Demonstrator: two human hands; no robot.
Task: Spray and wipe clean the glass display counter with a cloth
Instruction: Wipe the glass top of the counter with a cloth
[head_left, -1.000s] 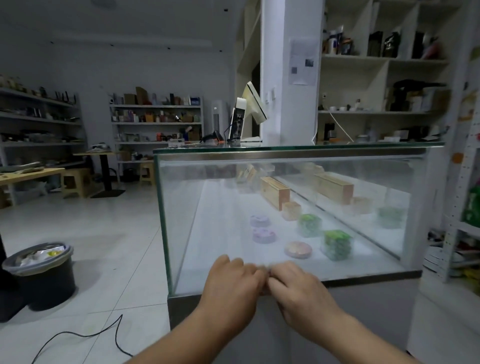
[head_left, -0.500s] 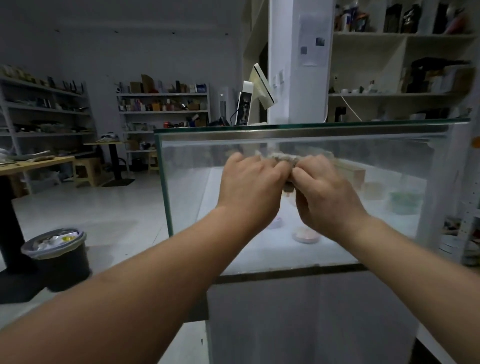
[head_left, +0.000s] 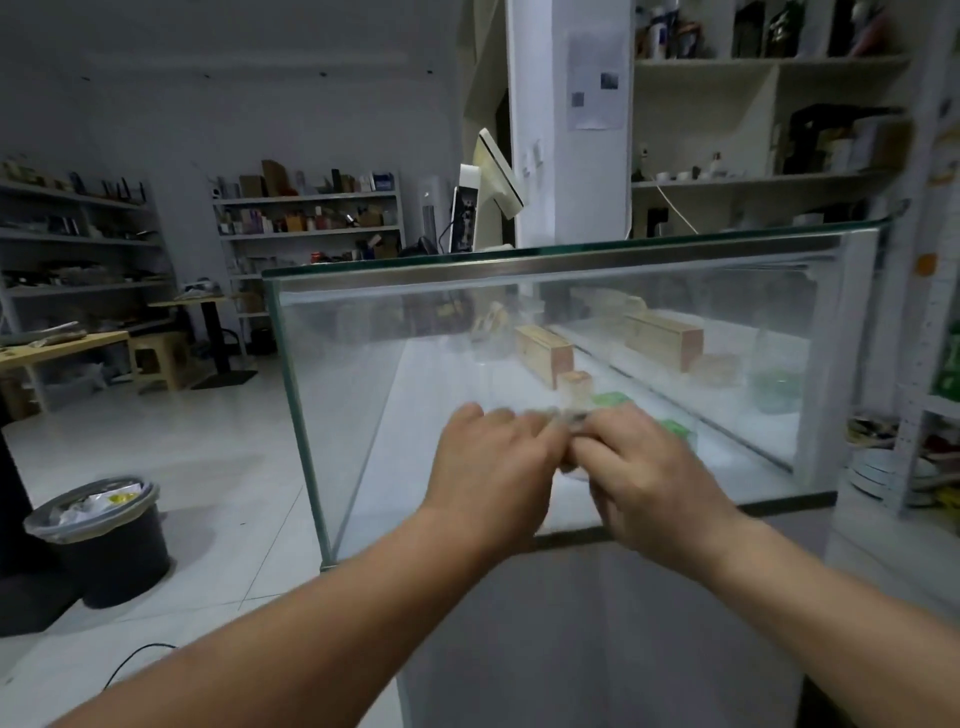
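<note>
Head view puts both hands low on the front pane of the glass display counter (head_left: 415, 374), side by side and touching, with the cloth (head_left: 563, 414) bunched between them so that only a thin grey strip shows above the knuckles. The main risk, as I judge it, is smearing rather than cleaning. The pane looks hazy and streaked across its upper part, and a cloth balled this small covers little glass per pass, so it could drag the film about and leave arcs. A 2nd risk is force: 2 hands leaning on 1 upright pane near its bottom edge could flex it or jolt the wooden boxes (head_left: 545, 353) and green tubs (head_left: 613, 400) standing inside. No spray bottle is in view, so a dry rub that only streaks is possible too. A cable (head_left: 137, 652) lies on the floor to the left, near the bin (head_left: 98, 535), and could catch a foot on a sidestep. The left hand (head_left: 488, 467) has its fingers (head_left: 498, 422) curled down over the cloth. The right hand (head_left: 649, 478) bends its fingers (head_left: 621, 423) onto the same bundle. Both grip it closed against the glass, though motion blur hides the fingertips. The glass tabletop (head_left: 571, 250) above sits untouched.
</note>
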